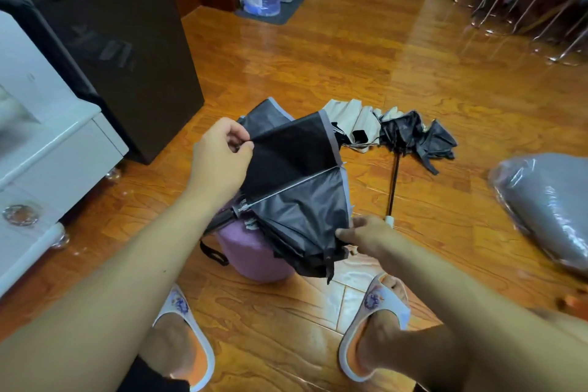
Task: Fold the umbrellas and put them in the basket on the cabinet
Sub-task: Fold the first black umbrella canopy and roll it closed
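Left hand (219,162) pinched top fold of black umbrella (296,188). Right hand (366,232) pinched its lower edge. Umbrella was half folded, held over purple stool (254,258), above wood floor (350,73). Second umbrella (407,134) lay on floor just behind. Gray plastic-wrapped bundle (547,204) lay at right.

A black, grey-edged umbrella (296,188) hangs half-collapsed at frame centre; a beige-and-black umbrella (394,134) lies crumpled on the floor behind it.
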A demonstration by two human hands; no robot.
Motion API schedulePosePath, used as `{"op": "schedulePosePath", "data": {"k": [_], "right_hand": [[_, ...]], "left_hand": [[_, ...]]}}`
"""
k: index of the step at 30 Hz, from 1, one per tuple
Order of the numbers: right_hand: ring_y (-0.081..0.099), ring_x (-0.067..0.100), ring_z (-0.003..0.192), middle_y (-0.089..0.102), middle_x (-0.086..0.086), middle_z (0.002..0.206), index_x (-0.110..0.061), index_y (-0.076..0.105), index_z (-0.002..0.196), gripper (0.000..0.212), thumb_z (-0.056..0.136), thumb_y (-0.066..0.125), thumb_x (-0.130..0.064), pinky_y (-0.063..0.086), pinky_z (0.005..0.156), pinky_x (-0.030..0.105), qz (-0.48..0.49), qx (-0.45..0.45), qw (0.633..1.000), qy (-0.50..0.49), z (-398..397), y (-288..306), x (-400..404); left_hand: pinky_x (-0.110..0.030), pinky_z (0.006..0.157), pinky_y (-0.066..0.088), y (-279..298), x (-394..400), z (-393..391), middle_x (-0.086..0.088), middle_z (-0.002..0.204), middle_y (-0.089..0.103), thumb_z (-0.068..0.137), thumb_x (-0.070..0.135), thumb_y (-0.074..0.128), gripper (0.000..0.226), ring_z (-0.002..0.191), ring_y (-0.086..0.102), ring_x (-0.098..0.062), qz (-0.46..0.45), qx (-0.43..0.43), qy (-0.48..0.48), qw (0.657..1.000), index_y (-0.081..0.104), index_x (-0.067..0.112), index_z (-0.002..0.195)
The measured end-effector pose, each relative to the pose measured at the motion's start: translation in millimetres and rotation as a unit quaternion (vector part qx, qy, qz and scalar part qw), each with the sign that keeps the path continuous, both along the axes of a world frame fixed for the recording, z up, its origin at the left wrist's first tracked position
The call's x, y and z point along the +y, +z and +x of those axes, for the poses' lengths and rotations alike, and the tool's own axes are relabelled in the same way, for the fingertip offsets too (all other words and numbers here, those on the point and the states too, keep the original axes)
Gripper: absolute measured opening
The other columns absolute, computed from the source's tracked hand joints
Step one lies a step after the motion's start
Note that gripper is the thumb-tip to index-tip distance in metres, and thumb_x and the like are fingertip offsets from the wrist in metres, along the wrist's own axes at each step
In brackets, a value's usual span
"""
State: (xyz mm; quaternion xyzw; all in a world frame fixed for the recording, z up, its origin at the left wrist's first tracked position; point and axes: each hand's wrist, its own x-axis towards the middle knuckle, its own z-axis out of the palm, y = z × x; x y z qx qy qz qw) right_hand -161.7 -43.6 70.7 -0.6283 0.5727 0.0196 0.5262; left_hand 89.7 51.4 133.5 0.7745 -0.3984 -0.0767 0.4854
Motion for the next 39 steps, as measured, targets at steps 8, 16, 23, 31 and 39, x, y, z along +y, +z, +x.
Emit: {"op": "schedulePosePath", "data": {"k": [8, 16, 23, 31, 39], "right_hand": [[0.059, 0.016, 0.076, 0.068, 0.003, 0.078, -0.014, 0.059, 0.077, 0.019, 0.092, 0.071, -0.016, 0.045, 0.078, 0.032, -0.036, -0.232, 0.971, -0.045, -6, 91, -2], [0.054, 0.013, 0.069, 0.065, 0.003, 0.083, -0.012, 0.071, 0.112, 0.018, 0.094, 0.067, -0.010, 0.047, 0.065, 0.025, -0.002, -0.405, 0.903, -0.143, 25, 119, -8], [0.071, 0.009, 0.086, 0.076, 0.000, 0.093, -0.012, 0.069, 0.116, 0.028, 0.091, 0.067, 0.000, 0.048, 0.078, 0.025, -0.008, -0.418, 0.902, -0.106, 39, 128, -7], [0.065, 0.003, 0.073, 0.066, -0.012, 0.070, -0.026, 0.074, 0.103, 0.024, 0.089, 0.074, -0.007, 0.051, 0.075, 0.023, -0.206, -0.302, 0.929, -0.056, 40, 122, -2], [0.061, 0.006, 0.071, 0.069, -0.005, 0.081, -0.025, 0.073, 0.097, 0.016, 0.090, 0.073, -0.010, 0.048, 0.059, 0.016, -0.268, -0.242, 0.932, 0.006, 34, 126, -27]], "left_hand": [[-0.023, 0.072, 0.039, 3, 11, -9, 0.007, 0.101, 0.060, 0.082, -0.010, 0.049, 0.037, 0.083, 0.053, -0.004, 0.025, -0.140, -0.144, 0.979, 0.072, 0.018, 0.078], [-0.033, 0.105, 0.039, 9, 27, -38, 0.010, 0.124, 0.054, 0.081, 0.071, 0.059, 0.067, 0.119, 0.054, -0.012, 0.091, -0.197, -0.228, 0.949, 0.068, 0.021, 0.125], [-0.030, 0.100, 0.045, -3, 19, -53, 0.005, 0.127, 0.055, 0.079, 0.058, 0.073, 0.066, 0.119, 0.050, -0.009, 0.055, -0.174, -0.116, 0.976, 0.067, 0.016, 0.129], [-0.024, 0.105, 0.041, -5, 9, -52, 0.007, 0.129, 0.053, 0.087, 0.031, 0.075, 0.051, 0.125, 0.049, -0.007, 0.004, -0.143, -0.116, 0.983, 0.065, 0.016, 0.134], [-0.002, 0.092, 0.032, -4, 18, -54, 0.006, 0.102, 0.067, 0.093, 0.004, 0.069, 0.017, 0.102, 0.054, 0.012, -0.061, -0.144, -0.106, 0.982, 0.080, 0.012, 0.102]]}}
